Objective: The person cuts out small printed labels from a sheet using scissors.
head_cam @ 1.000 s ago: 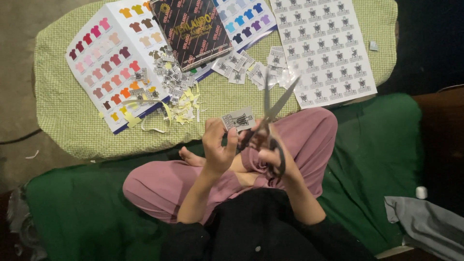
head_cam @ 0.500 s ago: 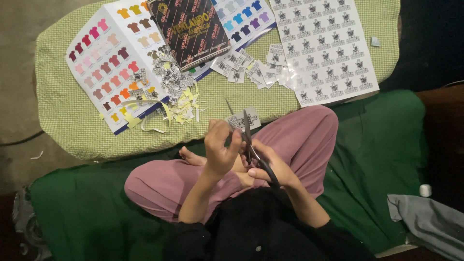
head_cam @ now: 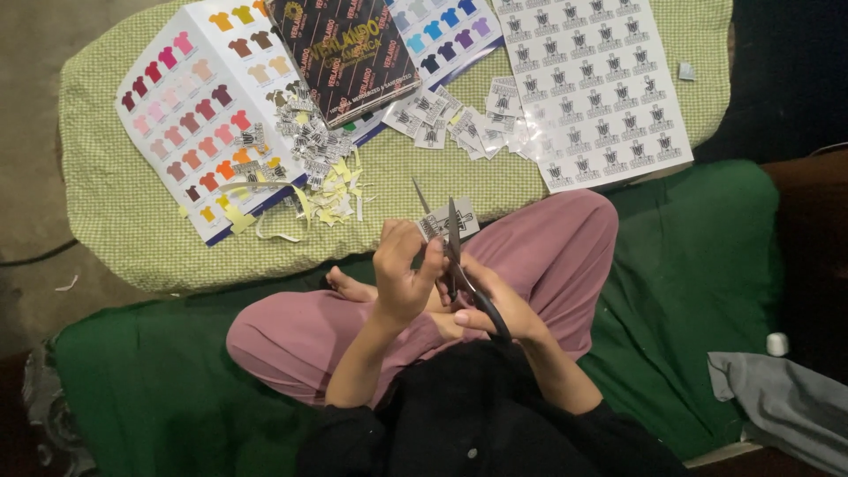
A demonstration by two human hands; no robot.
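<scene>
Above the lap, off the green cloth's near edge, left hand (head_cam: 402, 274) pinches the small printed label (head_cam: 446, 221) while right hand (head_cam: 495, 309) grips narrowly parted scissors (head_cam: 455, 256); advisable: steady paper, short cuts along the outline, fingers clear.

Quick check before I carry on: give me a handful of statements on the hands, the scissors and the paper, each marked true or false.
1. The right hand holds the scissors. True.
2. The left hand is empty. False: it pinches a small printed label at the blades.
3. The sheet of uncut labels lies on the green checked cloth. True.
4. The yellow paper scraps lie on the pink trousers. False: they lie on the checked cloth.
</scene>
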